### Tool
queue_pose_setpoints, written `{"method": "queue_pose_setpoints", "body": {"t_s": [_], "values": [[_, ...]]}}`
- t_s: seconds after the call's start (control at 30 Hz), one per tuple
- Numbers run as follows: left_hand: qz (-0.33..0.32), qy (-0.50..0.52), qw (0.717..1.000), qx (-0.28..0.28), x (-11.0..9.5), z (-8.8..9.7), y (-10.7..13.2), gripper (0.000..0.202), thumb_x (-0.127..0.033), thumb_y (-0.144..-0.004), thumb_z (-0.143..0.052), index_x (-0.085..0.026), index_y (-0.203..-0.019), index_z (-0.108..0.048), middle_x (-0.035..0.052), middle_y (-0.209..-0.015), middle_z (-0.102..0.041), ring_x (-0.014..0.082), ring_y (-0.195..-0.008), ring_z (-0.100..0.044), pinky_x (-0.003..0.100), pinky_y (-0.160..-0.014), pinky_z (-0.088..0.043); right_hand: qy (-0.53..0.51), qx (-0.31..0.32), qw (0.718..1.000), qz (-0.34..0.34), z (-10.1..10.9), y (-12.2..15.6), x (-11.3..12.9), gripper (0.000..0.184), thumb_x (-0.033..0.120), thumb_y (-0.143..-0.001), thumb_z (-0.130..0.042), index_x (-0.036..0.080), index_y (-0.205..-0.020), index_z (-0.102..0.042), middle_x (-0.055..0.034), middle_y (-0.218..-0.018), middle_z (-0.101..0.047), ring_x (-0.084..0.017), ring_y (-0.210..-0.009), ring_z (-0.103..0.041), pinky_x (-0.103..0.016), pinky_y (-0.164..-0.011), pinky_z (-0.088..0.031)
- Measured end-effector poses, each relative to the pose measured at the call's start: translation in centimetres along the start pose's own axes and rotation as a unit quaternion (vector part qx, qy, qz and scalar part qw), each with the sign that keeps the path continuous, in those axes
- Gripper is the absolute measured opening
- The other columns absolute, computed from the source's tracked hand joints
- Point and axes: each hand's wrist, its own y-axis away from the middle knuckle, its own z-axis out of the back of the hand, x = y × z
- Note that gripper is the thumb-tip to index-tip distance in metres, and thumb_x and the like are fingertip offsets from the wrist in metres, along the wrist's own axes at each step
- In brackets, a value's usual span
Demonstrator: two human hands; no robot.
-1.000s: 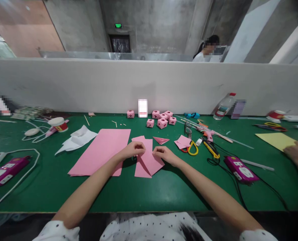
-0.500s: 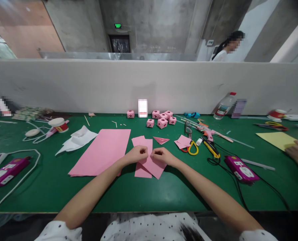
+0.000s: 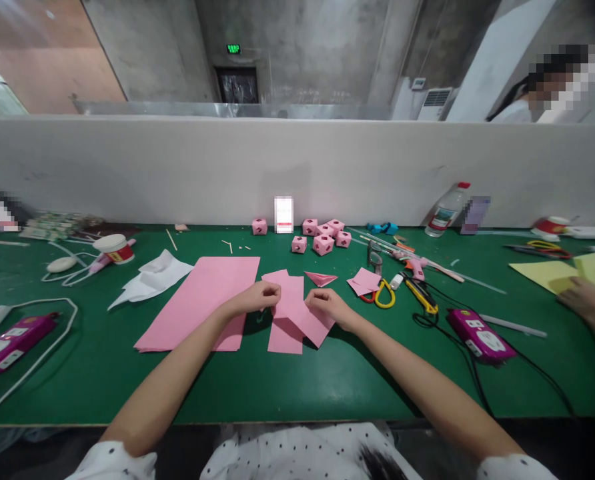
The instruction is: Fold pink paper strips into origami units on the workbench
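Observation:
My left hand [image 3: 266,295] pinches the left corner of a pink sheet of paper [image 3: 313,325]. The fingers of my right hand [image 3: 327,307] are closed on the upper right edge of the same sheet. This sheet is held slantwise over other pink paper pieces [image 3: 285,342] on the table. Just beyond my hands lies a folded pink paper piece [image 3: 320,279]. A stack of large pink sheets [image 3: 222,283] is beside my left hand. Several folded pink paper cubes [image 3: 323,245] stand toward the partition.
Small pink papers [image 3: 363,281], yellow-handled scissors [image 3: 385,295], a utility knife [image 3: 422,297] and a pink glue gun [image 3: 417,269] lie to the right. Purple power strips [image 3: 481,337] sit at both sides. A crumpled tissue [image 3: 153,277] is left. A co-worker's hand [image 3: 585,300] touches yellow paper [image 3: 542,275].
My left hand has moved left, away from my right hand, and the gap between them has widened. The person behind the partition has moved right. The co-worker's yellow paper has shifted.

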Motion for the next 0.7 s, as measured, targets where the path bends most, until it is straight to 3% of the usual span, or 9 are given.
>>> {"method": "queue_pose_setpoints", "body": {"t_s": [0.27,0.43,0.57,0.7], "values": [[0.019,0.016,0.999,0.021,-0.1,0.4,0.1,0.007,-0.021,-0.070,-0.047,-0.017,-0.064,-0.048,-0.0015,-0.058,-0.055,0.0157,-0.066,-0.064,0.020,-0.050,-0.032,-0.034,-0.013,0.999,-0.023,0.2,-0.1,-0.3,0.026,0.039,-0.073,-0.067,0.016,-0.066,-0.060,0.0013,-0.066,-0.054,-0.013,-0.065,-0.047,-0.025,-0.063,-0.033],[0.008,0.024,0.999,0.033,0.6,1.2,0.1,0.008,-0.020,-0.068,-0.049,-0.016,-0.063,-0.053,0.0011,-0.059,-0.062,0.0117,-0.055,-0.055,0.021,-0.050,-0.034,-0.065,-0.042,0.996,-0.032,0.4,-0.1,0.0,0.026,0.040,-0.071,-0.067,0.016,-0.064,-0.058,0.0021,-0.064,-0.054,-0.012,-0.062,-0.048,-0.024,-0.060,-0.033],[0.000,0.044,0.999,-0.029,0.8,1.3,-0.2,0.020,-0.032,-0.077,-0.051,-0.015,-0.074,-0.060,0.0023,-0.064,-0.063,0.0108,-0.054,-0.054,0.020,-0.048,-0.033,-0.104,-0.049,0.992,-0.061,0.7,-0.2,-0.1,0.028,0.043,-0.070,-0.069,0.016,-0.068,-0.059,0.0021,-0.064,-0.056,-0.012,-0.058,-0.050,-0.024,-0.057,-0.033],[-0.008,0.038,0.999,-0.016,0.7,0.7,-0.4,0.033,-0.043,-0.081,-0.052,-0.013,-0.071,-0.060,0.0028,-0.064,-0.062,0.0098,-0.052,-0.051,0.021,-0.049,-0.034,-0.078,-0.038,0.995,-0.043,0.6,-0.2,-0.4,0.030,0.044,-0.070,-0.070,0.016,-0.067,-0.059,0.0015,-0.065,-0.056,-0.012,-0.061,-0.050,-0.024,-0.058,-0.034]]}}
